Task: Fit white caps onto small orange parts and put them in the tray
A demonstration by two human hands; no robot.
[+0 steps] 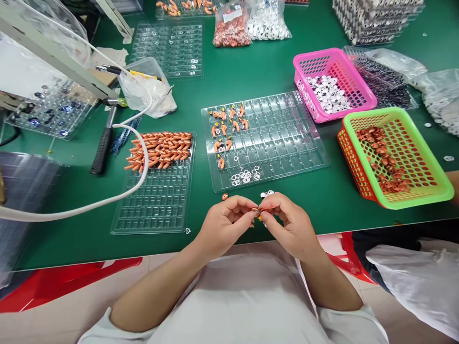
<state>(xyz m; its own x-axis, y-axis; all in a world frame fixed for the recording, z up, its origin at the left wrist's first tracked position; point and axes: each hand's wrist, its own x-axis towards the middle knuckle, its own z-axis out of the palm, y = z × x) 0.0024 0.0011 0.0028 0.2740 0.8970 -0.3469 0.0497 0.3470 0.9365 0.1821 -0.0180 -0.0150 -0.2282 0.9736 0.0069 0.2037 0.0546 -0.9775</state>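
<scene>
My left hand (pixel 229 220) and my right hand (pixel 287 220) meet at the table's front edge. Both pinch a small orange part (pixel 264 209), mostly covered by my fingertips, with a bit of yellow showing beneath. Just beyond my fingers lie a loose orange piece (pixel 224 196) and some small white pieces (pixel 267 194). Ahead is a clear tray (pixel 287 138) with several orange curved parts (pixel 223 129) in its left pockets and white rings (pixel 245 176) along its near edge. To the left, another clear tray (pixel 154 200) carries stacked orange tubular pieces (pixel 159 149).
A pink basket (pixel 311 98) holds white round pieces; a green basket (pixel 430 167), nested in a red one, holds orange discs. A hammer (pixel 103 143) and a white hose (pixel 132 188) lie left. Bags of parts (pixel 233 28) stand behind. Another person's clothing (pixel 416 272) shows at right.
</scene>
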